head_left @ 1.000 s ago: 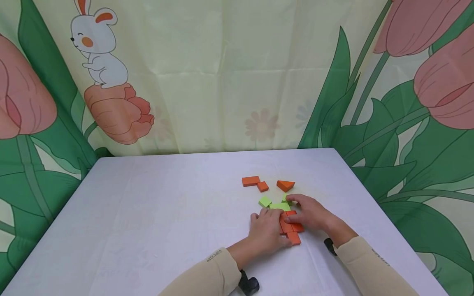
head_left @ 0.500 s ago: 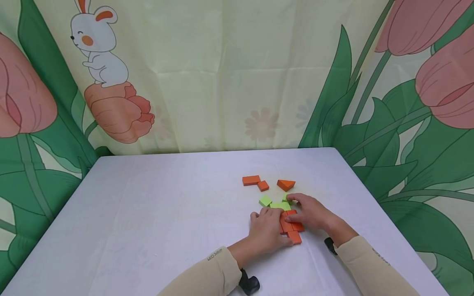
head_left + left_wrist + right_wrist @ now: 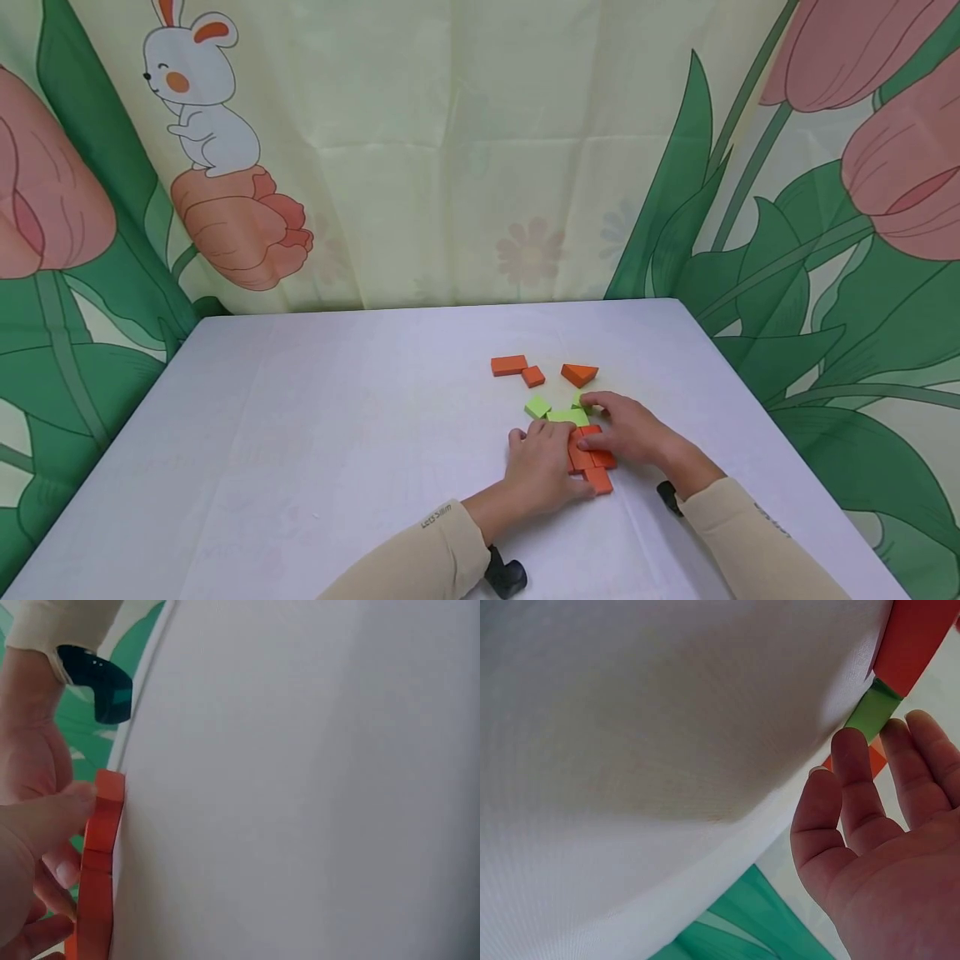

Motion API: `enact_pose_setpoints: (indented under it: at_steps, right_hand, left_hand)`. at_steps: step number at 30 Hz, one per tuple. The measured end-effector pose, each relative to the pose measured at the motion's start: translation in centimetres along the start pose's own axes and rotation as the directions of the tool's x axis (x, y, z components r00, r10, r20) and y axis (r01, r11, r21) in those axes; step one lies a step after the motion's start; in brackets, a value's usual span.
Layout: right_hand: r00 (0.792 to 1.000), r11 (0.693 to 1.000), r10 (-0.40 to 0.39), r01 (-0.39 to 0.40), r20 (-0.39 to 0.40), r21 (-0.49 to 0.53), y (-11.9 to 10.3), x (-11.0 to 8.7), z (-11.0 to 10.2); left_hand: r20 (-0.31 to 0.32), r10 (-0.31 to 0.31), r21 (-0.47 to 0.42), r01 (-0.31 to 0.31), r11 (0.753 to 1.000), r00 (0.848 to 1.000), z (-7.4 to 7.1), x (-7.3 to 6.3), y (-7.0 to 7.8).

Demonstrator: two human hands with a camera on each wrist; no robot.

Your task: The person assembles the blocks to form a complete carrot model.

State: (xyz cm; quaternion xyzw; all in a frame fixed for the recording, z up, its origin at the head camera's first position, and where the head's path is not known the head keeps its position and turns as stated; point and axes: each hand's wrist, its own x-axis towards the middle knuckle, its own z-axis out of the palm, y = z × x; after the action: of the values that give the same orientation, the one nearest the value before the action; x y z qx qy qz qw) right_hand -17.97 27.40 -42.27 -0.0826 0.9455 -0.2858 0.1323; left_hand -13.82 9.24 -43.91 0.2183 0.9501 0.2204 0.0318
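Observation:
Red-orange blocks (image 3: 582, 457) lie close together on the white table, with one red block (image 3: 597, 481) at their near end. My left hand (image 3: 536, 471) rests along their left side, its thumb touching the near-end block. In the left wrist view, that thumb overlaps the upper end of a row of red blocks (image 3: 96, 915). My right hand (image 3: 633, 429) reaches over from the right, thumb on the red blocks and fingertips at a small green block (image 3: 577, 399). Another green block (image 3: 567, 417) sits just beyond the red ones. In the right wrist view, loosely bent fingers meet a green block (image 3: 874, 712).
Beyond the hands lie an orange rectangular block (image 3: 509, 365), a small orange block (image 3: 533, 377) against its corner and an orange triangular block (image 3: 579, 375). A separate green block (image 3: 537, 407) sits nearer. A printed curtain (image 3: 420, 167) hangs behind the table (image 3: 337, 417).
The near-end red block has edged very slightly right beside the left thumb. Both hands otherwise stay in almost the same place.

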Motion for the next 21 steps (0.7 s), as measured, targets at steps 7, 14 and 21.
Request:
enact_pose_setpoints:
  at_steps: [7,14,21]
  right_hand:
    - [1.000,1.000,0.013,-0.013,0.006,0.010,0.1,0.0,0.0]
    - [1.000,1.000,0.020,-0.020,0.009,0.009,0.3,0.2,0.1]
    - [1.000,0.999,0.028,-0.028,0.013,0.027,0.4,0.2,0.1]
  left_hand:
    - [-0.008,0.008,-0.054,-0.008,0.998,1.000,-1.9,1.4,-2.0]
    - [0.016,0.018,-0.137,-0.016,0.990,1.000,-4.8,4.9,-5.7]
    - [0.039,-0.028,-0.121,0.033,0.992,0.999,-4.8,8.1,-7.8]
